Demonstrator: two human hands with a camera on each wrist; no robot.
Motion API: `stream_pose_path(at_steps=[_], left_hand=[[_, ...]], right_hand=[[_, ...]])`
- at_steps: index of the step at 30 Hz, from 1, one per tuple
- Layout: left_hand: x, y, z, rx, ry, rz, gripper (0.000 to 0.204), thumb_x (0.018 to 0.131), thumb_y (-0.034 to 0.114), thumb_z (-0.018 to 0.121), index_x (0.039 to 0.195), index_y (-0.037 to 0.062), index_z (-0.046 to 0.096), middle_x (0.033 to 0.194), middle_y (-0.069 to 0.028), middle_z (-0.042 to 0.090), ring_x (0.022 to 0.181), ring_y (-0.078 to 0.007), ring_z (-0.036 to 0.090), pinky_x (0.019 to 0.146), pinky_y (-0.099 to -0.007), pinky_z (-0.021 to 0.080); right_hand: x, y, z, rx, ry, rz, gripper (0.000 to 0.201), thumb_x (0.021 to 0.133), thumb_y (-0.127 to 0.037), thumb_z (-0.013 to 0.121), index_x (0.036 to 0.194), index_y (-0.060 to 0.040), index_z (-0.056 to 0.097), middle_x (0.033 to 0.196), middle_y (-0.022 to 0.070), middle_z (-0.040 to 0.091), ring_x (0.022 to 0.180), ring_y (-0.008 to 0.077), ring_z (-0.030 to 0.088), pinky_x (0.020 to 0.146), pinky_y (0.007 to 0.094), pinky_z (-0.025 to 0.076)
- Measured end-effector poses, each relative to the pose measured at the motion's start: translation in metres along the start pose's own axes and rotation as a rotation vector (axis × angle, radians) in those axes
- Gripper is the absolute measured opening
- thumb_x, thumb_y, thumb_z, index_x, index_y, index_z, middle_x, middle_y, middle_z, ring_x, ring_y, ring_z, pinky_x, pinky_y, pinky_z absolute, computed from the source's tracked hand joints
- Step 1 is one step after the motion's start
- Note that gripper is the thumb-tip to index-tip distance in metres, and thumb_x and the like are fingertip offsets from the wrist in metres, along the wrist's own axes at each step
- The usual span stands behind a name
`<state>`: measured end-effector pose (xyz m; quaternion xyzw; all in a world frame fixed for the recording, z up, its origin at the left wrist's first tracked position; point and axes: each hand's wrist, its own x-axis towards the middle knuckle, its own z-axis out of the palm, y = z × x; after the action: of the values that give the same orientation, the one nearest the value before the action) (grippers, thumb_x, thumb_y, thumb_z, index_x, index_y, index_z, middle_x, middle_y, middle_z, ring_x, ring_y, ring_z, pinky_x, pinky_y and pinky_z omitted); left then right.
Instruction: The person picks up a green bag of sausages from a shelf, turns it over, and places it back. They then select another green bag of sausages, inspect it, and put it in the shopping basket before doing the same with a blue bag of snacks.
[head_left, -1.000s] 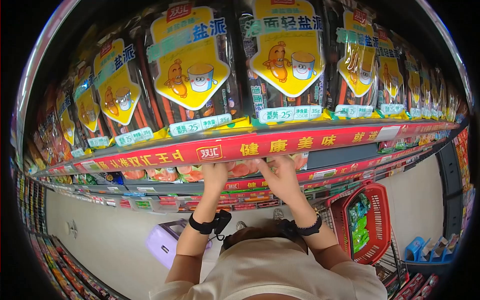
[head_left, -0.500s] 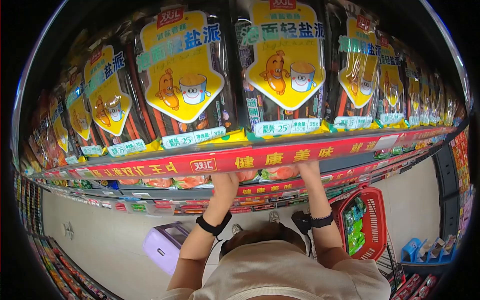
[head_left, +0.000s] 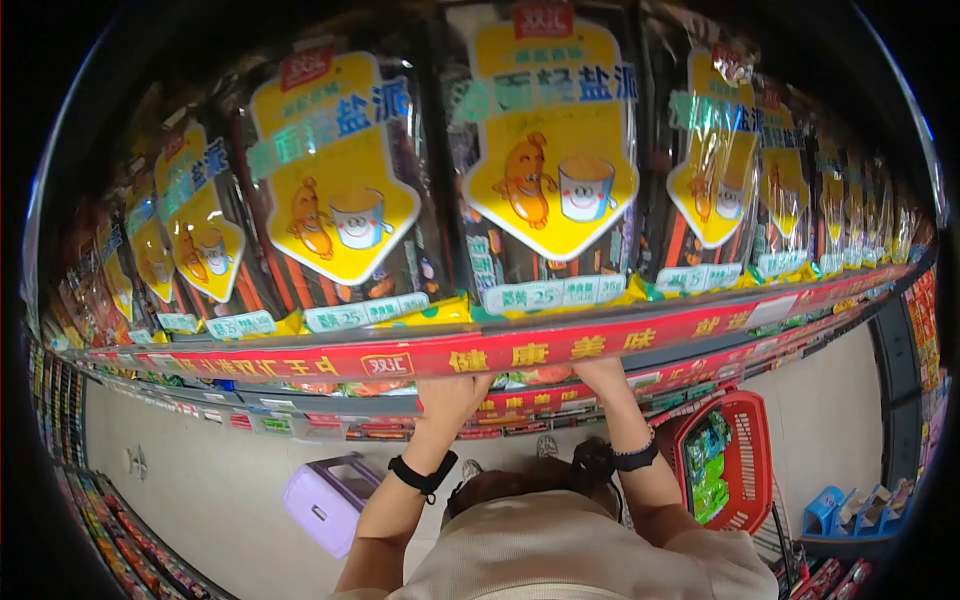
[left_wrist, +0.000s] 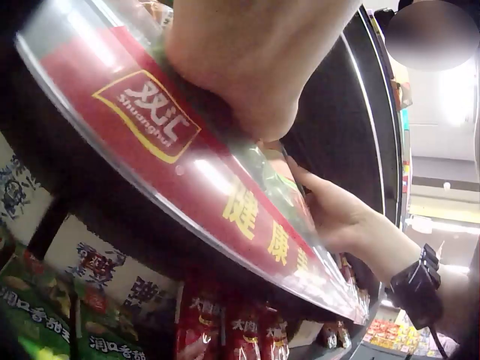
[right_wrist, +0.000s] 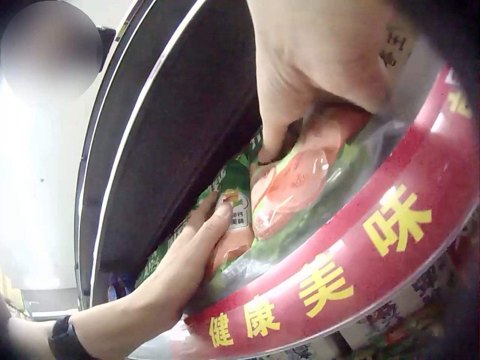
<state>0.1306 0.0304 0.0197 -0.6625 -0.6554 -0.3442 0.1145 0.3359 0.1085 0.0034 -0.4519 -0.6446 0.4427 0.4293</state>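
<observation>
Both hands reach onto a shelf beneath the upper row's red strip. In the right wrist view, my right hand (right_wrist: 322,67) grips a shiny sausage pack (right_wrist: 292,184) printed with pink slices, its thumb down along one side; the other fingers are hidden. Beside it, my left hand (right_wrist: 176,251) rests nearly straight fingers on a neighbouring green and pink pack (right_wrist: 236,214). In the head view the left hand (head_left: 455,400) and right hand (head_left: 602,378) stand a short way apart, fingertips covered by the shelf edge. The left wrist view hides the left fingers behind the wrist.
A red shelf strip (head_left: 540,345) runs across, with large yellow-fronted sausage packs (head_left: 545,190) above. Below hang red packets (left_wrist: 199,319). On the floor are a purple stool (head_left: 325,505) and, at right, a red basket (head_left: 750,460) in a cart with green packs inside.
The right hand first moved right, then slightly back left. The left hand has shifted slightly right and lower in view. The upper shelf appears lower in view as the head camera moved.
</observation>
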Motion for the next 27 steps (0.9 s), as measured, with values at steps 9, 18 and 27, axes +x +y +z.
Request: stream_pose_path(at_steps=[9,18,27], left_hand=[[-0.001,0.000,-0.017,-0.179,0.101,-0.097,0.027,0.072,0.035,0.071,0.088,0.0129,0.067,0.064,-0.0038,0.057,0.064,-0.0272,0.056,0.060,-0.0423,0.041],[-0.008,-0.003,-0.013,-0.163,-0.028,-0.109,0.042,0.072,0.032,0.068,0.104,0.0045,0.060,0.101,-0.0182,0.059,0.092,-0.0394,0.055,0.080,-0.0495,0.040],[-0.001,-0.003,-0.018,-0.073,-0.081,0.008,0.068,0.081,0.034,0.059,0.128,-0.0095,0.036,0.128,-0.0354,0.036,0.118,-0.0508,0.032,0.098,-0.0541,0.024]], right_hand=[[-0.001,0.001,0.008,-0.039,0.060,-0.063,0.032,0.075,-0.014,0.069,0.101,0.0003,0.057,0.099,0.0112,0.061,0.093,0.0223,0.058,0.083,0.0363,0.044],[0.000,-0.002,0.011,-0.140,0.121,-0.194,0.036,0.074,-0.018,0.071,0.104,-0.0021,0.056,0.102,0.0121,0.060,0.099,0.0250,0.056,0.087,0.0379,0.042],[-0.008,-0.016,0.020,-0.389,0.348,-0.308,0.053,0.066,-0.021,0.076,0.110,-0.0020,0.054,0.111,0.0196,0.055,0.105,0.0363,0.053,0.085,0.0400,0.044]])
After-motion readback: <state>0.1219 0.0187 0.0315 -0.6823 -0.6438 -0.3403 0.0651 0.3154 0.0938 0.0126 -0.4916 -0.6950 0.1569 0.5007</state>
